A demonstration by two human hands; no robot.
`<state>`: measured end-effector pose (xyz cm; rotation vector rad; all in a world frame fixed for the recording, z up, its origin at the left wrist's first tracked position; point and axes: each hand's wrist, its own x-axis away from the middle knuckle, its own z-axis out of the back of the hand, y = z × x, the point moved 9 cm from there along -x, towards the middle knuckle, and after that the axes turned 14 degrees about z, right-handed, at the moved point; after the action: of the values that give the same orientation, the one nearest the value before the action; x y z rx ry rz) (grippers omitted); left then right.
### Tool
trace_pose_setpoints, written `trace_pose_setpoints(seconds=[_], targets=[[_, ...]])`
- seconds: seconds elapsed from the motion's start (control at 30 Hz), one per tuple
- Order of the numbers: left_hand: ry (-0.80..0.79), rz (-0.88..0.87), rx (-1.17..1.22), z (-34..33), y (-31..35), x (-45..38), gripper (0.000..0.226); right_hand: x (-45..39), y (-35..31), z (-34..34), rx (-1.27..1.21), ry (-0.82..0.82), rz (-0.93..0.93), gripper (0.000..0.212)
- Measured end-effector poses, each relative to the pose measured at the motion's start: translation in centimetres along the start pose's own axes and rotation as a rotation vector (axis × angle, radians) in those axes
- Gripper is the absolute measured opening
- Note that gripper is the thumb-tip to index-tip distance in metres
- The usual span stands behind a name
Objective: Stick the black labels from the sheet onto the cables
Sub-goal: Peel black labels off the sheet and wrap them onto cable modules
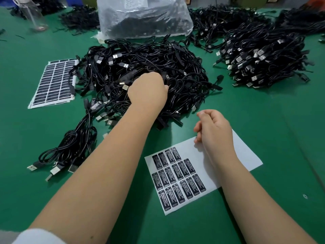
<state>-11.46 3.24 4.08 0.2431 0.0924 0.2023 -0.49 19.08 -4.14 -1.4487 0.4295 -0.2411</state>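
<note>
Labels [177, 175] lie in slanted rows on the near half of a white backing sheet [246, 155] on the green table [263, 120]; each is an oblong whose long axis runs from far-left to near-right. They look thin, light and floppy, best peeled from a corner. Just beyond, the tangled cable pile [158, 64] looks limp and snag-prone. The left hand [147, 90] digs into it, grip hidden. The right hand [213, 127] hovers over the sheet, curled, seemingly empty.

Label sheets [202, 175]: two, one near and one left of the central cable pile [149, 67]
Labels on the near sheet: sixteen
Hands: two
Plastic bags [144, 16]: one
</note>
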Motion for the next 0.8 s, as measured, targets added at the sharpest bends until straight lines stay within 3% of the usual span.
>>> trace_pose_setpoints(seconds=[0.07, 0.17, 0.43, 0.5, 0.6, 0.73, 0.8], targets=[[-0.004, 0.03, 0.039, -0.3, 0.0, -0.6, 0.031, 0.0, 0.1, -0.1, -0.011, 0.001, -0.001, 0.013], [-0.065, 0.003, 0.391, 0.9, -0.2, -1.4, 0.019, -0.1, 0.1, -0.2, 0.008, -0.017, 0.014, 0.015], [0.153, -0.305, 0.933, 10.7, 2.4, -0.7, 0.006, 0.0, 0.3, -0.3, -0.013, -0.032, 0.005, 0.014], [0.205, -0.363, 0.999, 12.2, 2.9, -0.2, 0.013, -0.1, 0.3, -0.3, -0.009, -0.038, 0.011, 0.013], [0.066, -0.354, 0.877, 9.7, 4.0, -0.1, 0.004, -0.2, 0.1, -0.4, 0.005, -0.058, 0.027, 0.012], [-0.088, -0.266, 0.452, 2.1, 2.9, 0.4, 0.041, -0.3, 0.1, -0.5, 0.021, -0.076, 0.051, 0.01], [-0.029, -0.322, 0.294, 0.1, 2.1, 2.0, 0.055, -0.4, 0.1, -0.4, 0.061, -0.073, 0.063, 0.014]])
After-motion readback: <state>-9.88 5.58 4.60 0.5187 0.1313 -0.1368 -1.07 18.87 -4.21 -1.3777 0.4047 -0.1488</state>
